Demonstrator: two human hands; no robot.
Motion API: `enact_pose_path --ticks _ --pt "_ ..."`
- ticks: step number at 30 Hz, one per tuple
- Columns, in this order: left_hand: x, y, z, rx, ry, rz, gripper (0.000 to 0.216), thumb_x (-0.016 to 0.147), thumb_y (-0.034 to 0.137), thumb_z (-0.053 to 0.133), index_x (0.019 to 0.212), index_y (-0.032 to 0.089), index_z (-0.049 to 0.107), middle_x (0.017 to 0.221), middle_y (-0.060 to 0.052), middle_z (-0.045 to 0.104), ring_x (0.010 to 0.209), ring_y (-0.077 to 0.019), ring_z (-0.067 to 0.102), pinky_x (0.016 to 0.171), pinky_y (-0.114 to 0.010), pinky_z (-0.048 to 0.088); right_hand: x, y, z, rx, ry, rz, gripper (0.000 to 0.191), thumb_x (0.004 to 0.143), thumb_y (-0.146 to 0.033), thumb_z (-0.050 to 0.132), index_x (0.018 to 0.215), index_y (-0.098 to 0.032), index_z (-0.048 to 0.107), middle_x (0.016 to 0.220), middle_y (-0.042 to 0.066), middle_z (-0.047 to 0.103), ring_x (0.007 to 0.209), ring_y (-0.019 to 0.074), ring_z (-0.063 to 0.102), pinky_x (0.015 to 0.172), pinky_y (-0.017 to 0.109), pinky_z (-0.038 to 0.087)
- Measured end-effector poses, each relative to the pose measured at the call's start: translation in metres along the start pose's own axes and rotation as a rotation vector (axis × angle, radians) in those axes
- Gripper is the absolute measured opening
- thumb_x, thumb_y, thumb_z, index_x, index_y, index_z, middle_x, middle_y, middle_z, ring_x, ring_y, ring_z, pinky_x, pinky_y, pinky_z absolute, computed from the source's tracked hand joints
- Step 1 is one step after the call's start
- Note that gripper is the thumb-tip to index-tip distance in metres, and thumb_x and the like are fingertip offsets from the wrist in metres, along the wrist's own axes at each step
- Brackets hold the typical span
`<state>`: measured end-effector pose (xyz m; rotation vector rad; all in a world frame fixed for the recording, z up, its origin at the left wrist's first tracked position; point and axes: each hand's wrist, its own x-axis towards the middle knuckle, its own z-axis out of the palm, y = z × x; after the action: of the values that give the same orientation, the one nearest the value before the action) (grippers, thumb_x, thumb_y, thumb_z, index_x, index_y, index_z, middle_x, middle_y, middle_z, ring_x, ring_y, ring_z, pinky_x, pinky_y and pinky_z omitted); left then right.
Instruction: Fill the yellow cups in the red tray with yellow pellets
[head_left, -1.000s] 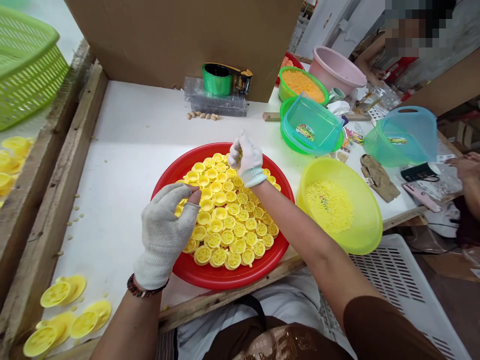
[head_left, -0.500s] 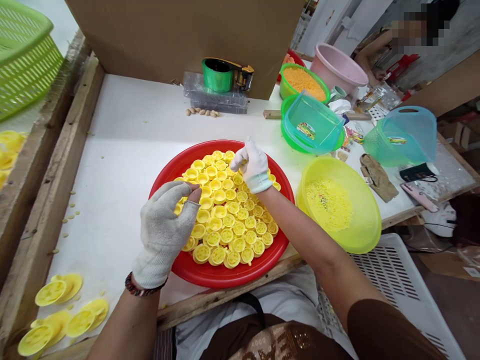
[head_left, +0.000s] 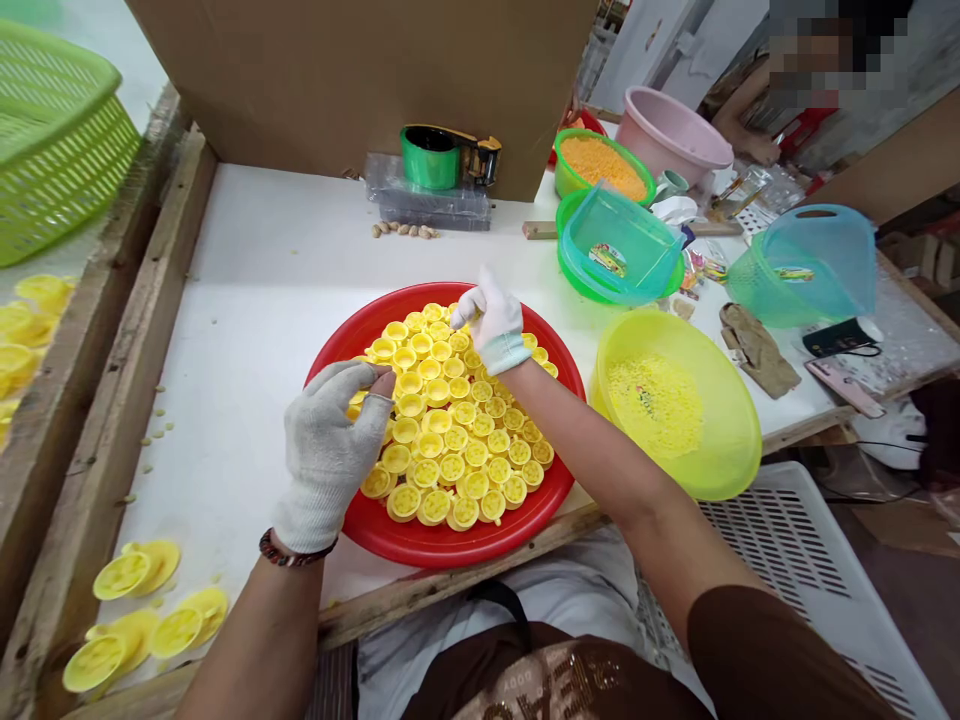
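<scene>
A red round tray lies on the white table in front of me, filled with several small yellow caps set open side up. My left hand, in a grey fingerless glove, hovers over the tray's left side with thumb and fingers pinched together; what they pinch is too small to name. My right hand, in a white glove, is closed in a pinch over the caps at the tray's far side. A yellow bowl with small yellow pieces stands right of the tray.
A tape dispenser and a cardboard wall stand at the back. Green bowls, an orange-filled bowl and a pink basin sit at the far right. Loose yellow lids lie near left. A green basket is far left. Another person sits at the back right.
My right hand has dipped lower and slightly left onto the caps at the tray's far side. My left hand stays pinched over the left side.
</scene>
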<state>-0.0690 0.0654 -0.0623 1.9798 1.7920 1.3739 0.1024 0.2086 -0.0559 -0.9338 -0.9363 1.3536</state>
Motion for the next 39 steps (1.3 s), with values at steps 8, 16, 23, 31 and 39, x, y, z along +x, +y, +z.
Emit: enact_pose_path --ticks 8,16,23,31,39 --pt "-0.001 0.0 0.002 -0.019 -0.005 0.007 0.018 0.097 0.034 0.061 0.093 0.02 0.072 0.1 -0.004 0.076 0.094 -0.0209 0.072 0.085 -0.034 0.056 -0.022 -0.008 -0.017 -0.044 0.026 -0.083 0.065 0.093 -0.072 0.049 0.053 -0.024 0.031 0.047 -0.005 0.04 0.047 0.0115 0.049 0.068 0.032 0.052" --pt "-0.001 0.0 0.002 -0.012 -0.013 -0.002 0.022 0.097 0.038 0.06 0.093 0.021 0.072 0.098 -0.004 0.076 0.093 -0.0222 0.071 0.085 -0.036 0.056 -0.049 -0.048 -0.024 0.13 0.088 -0.129 0.06 0.093 -0.074 0.046 0.066 -0.022 0.053 0.07 0.002 0.064 0.077 0.0188 0.071 0.094 0.043 0.056" --pt "-0.002 0.004 0.001 -0.02 -0.01 0.004 0.022 0.097 0.04 0.06 0.095 0.021 0.072 0.103 -0.005 0.076 0.096 -0.023 0.071 0.088 -0.038 0.056 -0.093 -0.139 -0.17 -0.479 0.275 -0.172 0.049 0.097 -0.069 0.037 0.094 -0.024 0.058 0.107 0.011 0.068 0.104 0.0243 0.071 0.1 0.048 0.055" --pt "-0.002 0.002 0.005 -0.001 -0.044 -0.013 0.021 0.096 0.039 0.059 0.094 0.023 0.072 0.104 -0.005 0.075 0.099 -0.0237 0.071 0.09 -0.039 0.056 -0.131 -0.082 -0.276 -1.792 -0.502 -0.132 0.063 0.097 -0.047 0.044 0.147 -0.011 0.049 0.161 0.026 0.033 0.15 0.0416 0.029 0.119 0.064 0.027" --pt "-0.002 0.002 0.001 0.005 -0.038 0.002 0.023 0.097 0.039 0.059 0.096 0.02 0.072 0.102 -0.004 0.075 0.097 -0.0231 0.071 0.089 -0.038 0.056 -0.092 -0.097 -0.272 -1.29 0.014 0.166 0.019 0.084 -0.035 0.067 0.075 -0.021 0.058 0.085 0.011 0.062 0.085 0.0246 0.059 0.08 0.037 0.049"
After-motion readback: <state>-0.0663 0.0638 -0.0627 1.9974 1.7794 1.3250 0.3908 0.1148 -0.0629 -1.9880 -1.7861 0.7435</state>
